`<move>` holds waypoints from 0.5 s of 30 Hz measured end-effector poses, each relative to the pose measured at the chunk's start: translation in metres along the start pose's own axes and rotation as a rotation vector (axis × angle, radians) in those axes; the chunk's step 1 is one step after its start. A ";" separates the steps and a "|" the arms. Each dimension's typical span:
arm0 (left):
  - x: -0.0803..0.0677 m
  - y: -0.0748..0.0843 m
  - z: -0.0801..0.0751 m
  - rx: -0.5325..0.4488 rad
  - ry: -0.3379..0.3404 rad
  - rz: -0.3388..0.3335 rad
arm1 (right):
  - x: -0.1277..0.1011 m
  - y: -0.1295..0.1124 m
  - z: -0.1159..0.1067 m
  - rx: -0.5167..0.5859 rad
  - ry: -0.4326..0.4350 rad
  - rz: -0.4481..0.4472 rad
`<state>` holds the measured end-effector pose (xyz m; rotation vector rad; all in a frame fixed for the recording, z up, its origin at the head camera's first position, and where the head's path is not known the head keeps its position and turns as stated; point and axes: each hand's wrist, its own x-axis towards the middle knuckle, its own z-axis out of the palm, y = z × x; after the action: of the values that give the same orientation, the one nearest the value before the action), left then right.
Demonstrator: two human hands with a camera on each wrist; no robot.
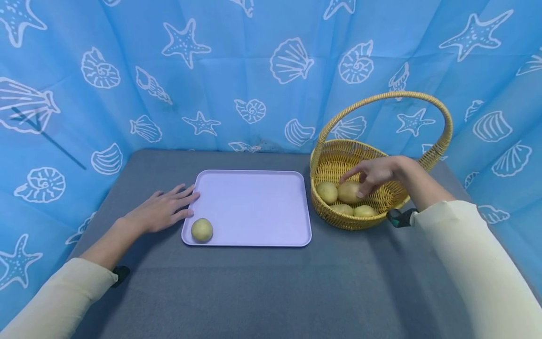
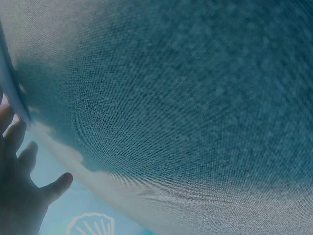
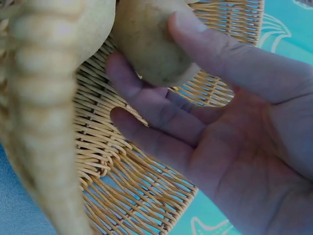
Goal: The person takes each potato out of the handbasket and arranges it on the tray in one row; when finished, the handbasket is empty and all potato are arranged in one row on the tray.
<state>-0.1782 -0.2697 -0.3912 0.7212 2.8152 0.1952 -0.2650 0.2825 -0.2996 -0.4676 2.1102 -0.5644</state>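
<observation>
Two hands in view. Right hand point(image 1: 374, 175) is inside the yellow woven wicker basket point(image 1: 330, 162), thumb and fingers point(image 3: 146, 95) curled around a pale yellow-brown potato point(image 1: 349, 191); right wrist cam confirms thumb on top, fingers underneath, potato pinched between them w/ wicker weave right behind. Gripped potato sits at basket center, touching another round yellow potato point(image 1: 327, 192) on its left; two more potatoes point(image 1: 353, 210) lie at the basket's near wall, just below. Basket's arched handle stands upright over the hand. Basket is at table right, just beside the right edge of the lilac rectangular plastic tray point(image 1: 254, 202), small gap between. Left hand point(image 1: 163, 209) lies flat, fingers spread and straight, palm down on the grey cloth-covered table point(image 1: 254, 292), fingertips touching the tray's left rim; holds nothing. One small round yellow potato point(image 1: 202, 230) sits on the tray at its near-left corner, near the left hand but not touching. Left wrist cam mostly shows grey cloth, fingers at frame edge. Blue seashell-print curtain point(image 1: 211, 70) wraps around the table on three sides.
</observation>
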 end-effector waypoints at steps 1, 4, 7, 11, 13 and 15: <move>0.000 0.001 0.000 0.000 0.002 0.002 | -0.003 0.000 0.000 -0.007 0.012 -0.014; -0.001 0.002 -0.002 -0.008 0.002 -0.002 | -0.012 -0.002 0.001 -0.022 0.062 -0.070; -0.002 0.002 -0.002 -0.012 0.005 -0.001 | -0.022 -0.005 0.001 -0.027 0.111 -0.136; -0.002 0.002 -0.001 -0.014 0.002 -0.004 | -0.033 -0.013 0.001 0.022 0.113 -0.205; -0.001 0.002 -0.001 -0.013 0.001 -0.004 | -0.037 -0.019 0.002 0.054 0.097 -0.229; -0.001 0.002 0.000 -0.013 -0.001 -0.005 | -0.038 -0.026 0.005 0.083 0.076 -0.260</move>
<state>-0.1769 -0.2686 -0.3905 0.7104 2.8119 0.2121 -0.2372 0.2801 -0.2624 -0.6881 2.1027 -0.8265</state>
